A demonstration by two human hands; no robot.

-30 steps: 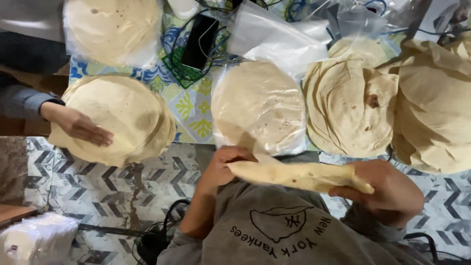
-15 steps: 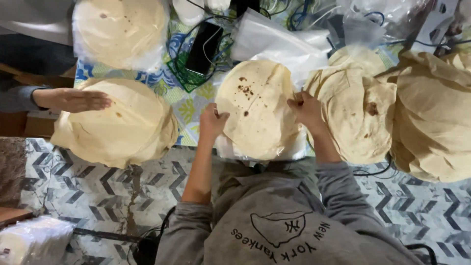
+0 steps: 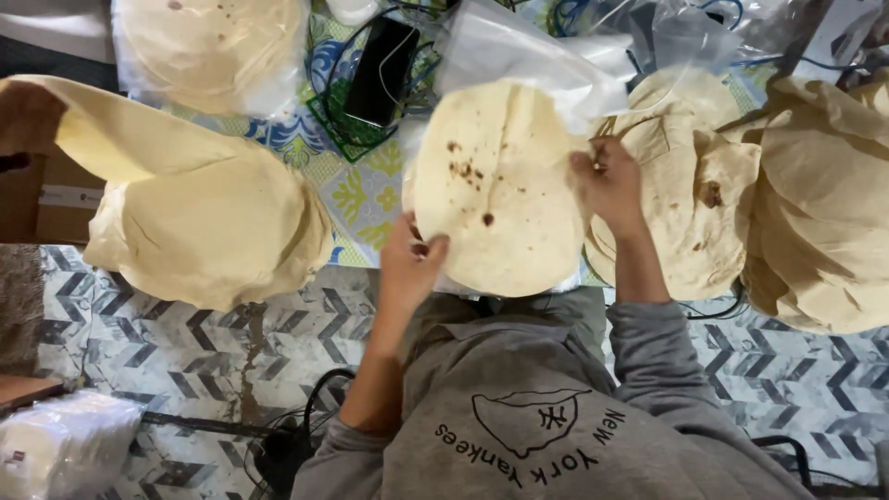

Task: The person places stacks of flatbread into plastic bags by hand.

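Note:
A round pale flatbread (image 3: 500, 185) with brown scorch spots lies spread in the middle, over a clear plastic sheet. My left hand (image 3: 409, 261) pinches its near left edge, thumb on top. My right hand (image 3: 607, 181) grips its right edge, beside a stack of flatbreads (image 3: 690, 199). Both of my grey sleeves reach forward from the bottom of the view.
A large flatbread pile (image 3: 208, 231) lies left; another person's hand (image 3: 28, 116) lifts its top sheet. More stacks sit far right (image 3: 824, 204) and top left (image 3: 213, 37). A black phone (image 3: 380, 60) rests on a green wire stand, clear bags (image 3: 528, 46) behind. A white bag (image 3: 65, 444) lies on the patterned floor.
I carried a folded flatbread from my chest and spread it flat on the middle sheet; my hands now hold its edges. The other person's hand has lifted a sheet off the left pile.

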